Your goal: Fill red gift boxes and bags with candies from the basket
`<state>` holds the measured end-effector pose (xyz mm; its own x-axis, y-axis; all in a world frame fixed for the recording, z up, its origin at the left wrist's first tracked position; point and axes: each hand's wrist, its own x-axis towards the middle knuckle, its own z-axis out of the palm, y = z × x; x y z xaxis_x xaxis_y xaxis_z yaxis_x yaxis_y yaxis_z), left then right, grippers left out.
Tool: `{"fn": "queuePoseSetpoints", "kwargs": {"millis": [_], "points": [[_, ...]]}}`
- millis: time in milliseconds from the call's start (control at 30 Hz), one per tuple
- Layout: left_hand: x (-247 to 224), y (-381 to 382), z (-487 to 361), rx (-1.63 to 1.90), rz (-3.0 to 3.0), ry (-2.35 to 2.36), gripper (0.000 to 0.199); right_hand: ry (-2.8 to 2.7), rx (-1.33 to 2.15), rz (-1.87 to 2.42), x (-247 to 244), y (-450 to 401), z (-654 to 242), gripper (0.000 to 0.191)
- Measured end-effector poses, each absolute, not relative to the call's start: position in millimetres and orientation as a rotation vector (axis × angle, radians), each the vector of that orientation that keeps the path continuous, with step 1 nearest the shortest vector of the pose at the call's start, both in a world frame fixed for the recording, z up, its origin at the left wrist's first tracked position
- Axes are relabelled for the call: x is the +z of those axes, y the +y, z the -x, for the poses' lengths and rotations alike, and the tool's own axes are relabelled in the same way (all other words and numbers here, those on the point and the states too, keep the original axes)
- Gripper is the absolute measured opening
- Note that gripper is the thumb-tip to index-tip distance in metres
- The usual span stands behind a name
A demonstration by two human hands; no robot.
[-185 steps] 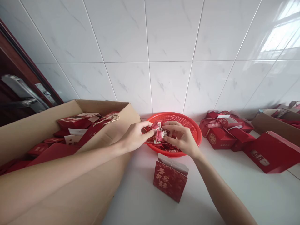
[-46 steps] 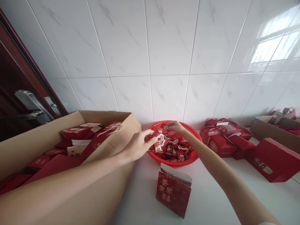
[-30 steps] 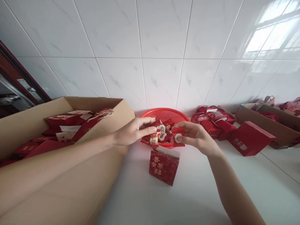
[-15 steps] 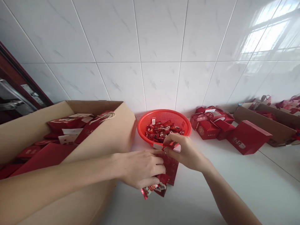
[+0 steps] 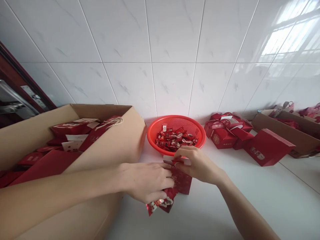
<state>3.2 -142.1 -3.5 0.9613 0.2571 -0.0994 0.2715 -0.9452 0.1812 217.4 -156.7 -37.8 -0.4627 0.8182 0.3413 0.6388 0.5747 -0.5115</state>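
A dark red gift box (image 5: 183, 181) with pale flaps at its top stands between my hands on the white counter. My left hand (image 5: 150, 181) is closed around red wrapped snack packets (image 5: 156, 205), which stick out below its fingers. Its index finger reaches the box's top edge. Curled over the box's mouth is my right hand (image 5: 197, 165), its thumb and fingers pinched by the flaps; a small red piece shows there, too covered to name. Just behind, a red plastic basket (image 5: 151, 133) holds many small wrapped candies (image 5: 172, 138).
To the left stands a large cardboard carton (image 5: 132, 133) with red boxes inside. Several folded red gift boxes (image 5: 222, 136) and a plain upright red box (image 5: 268, 146) sit to the right. Beyond them is another cardboard carton (image 5: 300, 133). A tiled wall (image 5: 172, 86) closes the back.
My right hand's fingers have sunk slightly at the box's mouth. The packets in my left hand have shifted a little left and down. The view has tilted slightly.
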Motion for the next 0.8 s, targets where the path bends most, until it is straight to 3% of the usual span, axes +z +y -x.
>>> {"fn": "queuePoseSetpoints", "kwargs": {"millis": [200, 267, 500, 800], "points": [[6, -135, -7, -0.263, -2.71, 0.382, 0.011, -2.208, 0.55, 1.117, -35, -157, -222, 0.011], [10, -132, -10, -0.156, -2.583, 0.446, 0.013, -2.138, 0.617, 1.088, -30, -159, -224, 0.009], [22, -123, -14, 0.495, -2.265, 0.831, 0.031, -1.758, 0.783, 0.994, -21, -163, -228, 0.027], [17, -123, -14, 0.686, -2.119, 0.874, 0.034, -1.545, 1.029, 0.957, -28, -168, -212, 0.031]]}}
